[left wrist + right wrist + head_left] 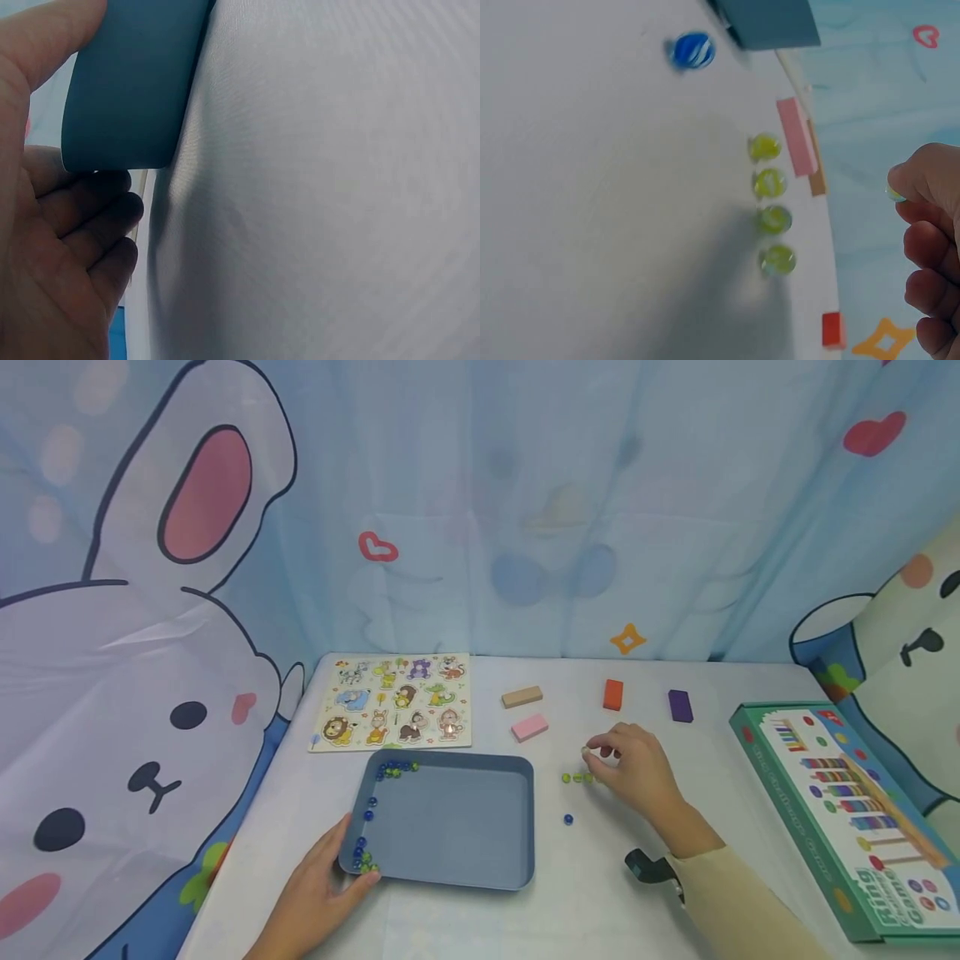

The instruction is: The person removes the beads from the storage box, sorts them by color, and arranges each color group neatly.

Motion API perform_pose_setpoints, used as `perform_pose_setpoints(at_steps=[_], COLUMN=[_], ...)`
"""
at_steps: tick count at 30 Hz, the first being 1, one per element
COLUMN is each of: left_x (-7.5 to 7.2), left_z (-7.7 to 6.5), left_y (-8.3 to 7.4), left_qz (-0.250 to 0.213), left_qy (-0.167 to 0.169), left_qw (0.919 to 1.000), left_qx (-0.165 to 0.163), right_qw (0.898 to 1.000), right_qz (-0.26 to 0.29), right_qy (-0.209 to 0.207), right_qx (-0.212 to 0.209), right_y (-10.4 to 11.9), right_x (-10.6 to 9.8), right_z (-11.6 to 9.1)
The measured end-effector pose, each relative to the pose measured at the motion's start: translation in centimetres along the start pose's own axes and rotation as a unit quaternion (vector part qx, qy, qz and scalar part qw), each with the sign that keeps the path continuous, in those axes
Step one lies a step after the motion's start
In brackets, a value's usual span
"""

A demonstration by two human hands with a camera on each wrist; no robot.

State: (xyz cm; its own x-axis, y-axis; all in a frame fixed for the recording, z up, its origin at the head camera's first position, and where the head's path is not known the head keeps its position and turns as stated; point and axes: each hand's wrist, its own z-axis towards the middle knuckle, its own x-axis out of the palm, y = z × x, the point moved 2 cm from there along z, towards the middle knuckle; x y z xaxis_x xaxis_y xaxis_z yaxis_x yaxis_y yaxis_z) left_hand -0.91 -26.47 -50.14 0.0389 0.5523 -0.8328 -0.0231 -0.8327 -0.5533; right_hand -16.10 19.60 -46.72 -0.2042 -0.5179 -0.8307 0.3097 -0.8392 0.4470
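Observation:
My right hand (pixel 637 772) pinches a small glass marble (pixel 895 195) between thumb and forefinger, raised above the table. Below it several yellow-green marbles (pixel 771 183) form a short row. A single blue marble (pixel 568 819) lies nearer the front. My left hand (pixel 318 885) grips the near left corner of a blue-grey tray (pixel 450 883), its thumb at the rim and its fingers along the outer side. Inside the tray, blue marbles (pixel 368 816) and yellow-green marbles (pixel 367 857) gather along the left wall and in both left corners.
An animal puzzle board (pixel 390 702) lies behind the tray. Wooden (pixel 522 697), pink (pixel 529 728), orange (pixel 612 695) and purple (pixel 681 706) blocks are spread along the back. A green game box (pixel 847 827) occupies the right side, and a printed curtain (pixel 555 510) hangs behind.

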Motion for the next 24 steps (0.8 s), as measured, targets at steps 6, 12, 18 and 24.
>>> perform_pose_setpoints(at_steps=[6,12,18,24], left_x=[0.0,-0.1,-0.1,-0.1], left_z=[0.0,0.1,0.1,0.1], left_y=[0.1,-0.1,0.0,0.0], left_qz=[-0.004,-0.005,-0.006,-0.008], left_qy=[0.005,0.010,0.006,0.007], left_qw=[1.0000,0.9999,1.0000,0.9999], left_qx=[-0.003,-0.007,-0.004,-0.004], right_qw=[0.999,0.996,0.995,0.994], right_qz=[-0.007,-0.011,-0.012,-0.007], right_qy=[0.024,0.046,0.058,0.070], right_qx=[0.038,0.070,0.076,0.080], right_y=[-1.7,-3.2,-4.2,-4.7], right_x=[-0.2,0.1,0.4,0.9], right_z=[-1.2,-2.1,-2.8,-3.2])
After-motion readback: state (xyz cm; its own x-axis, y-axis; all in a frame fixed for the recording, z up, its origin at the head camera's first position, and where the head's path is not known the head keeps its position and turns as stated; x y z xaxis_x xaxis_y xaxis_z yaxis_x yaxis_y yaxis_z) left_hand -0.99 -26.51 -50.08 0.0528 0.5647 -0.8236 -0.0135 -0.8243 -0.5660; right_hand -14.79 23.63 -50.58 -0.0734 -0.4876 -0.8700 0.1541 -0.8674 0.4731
